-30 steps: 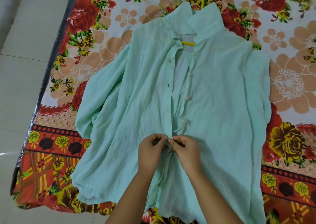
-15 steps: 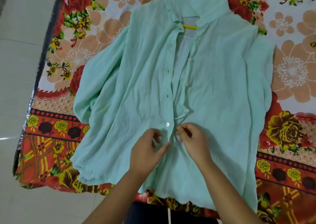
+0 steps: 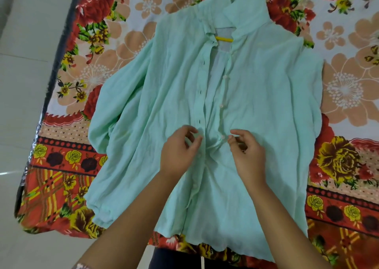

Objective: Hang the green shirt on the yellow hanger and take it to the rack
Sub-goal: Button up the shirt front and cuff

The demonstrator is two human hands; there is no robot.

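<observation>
Floral bedsheet (image 3: 61, 166) has the green shirt (image 3: 143, 104) spread flat on it. Left hand (image 3: 179, 151) sits by the buttonholes, yellow hanger (image 3: 224, 39) peeks out at the collar, and right hand (image 3: 247, 156) is by a button. The hands are apart with curled fingers, can't tell if they're pinching fabric.

left hand (image 3: 180, 151) + right hand (image 3: 247, 153): parted, pinch released | shifted up green shirt (image 3: 153, 104) front

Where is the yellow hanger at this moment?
In the head view the yellow hanger sits inside the green shirt at top centre; only a short piece of its bar shows in the shirt's open neck.
</observation>
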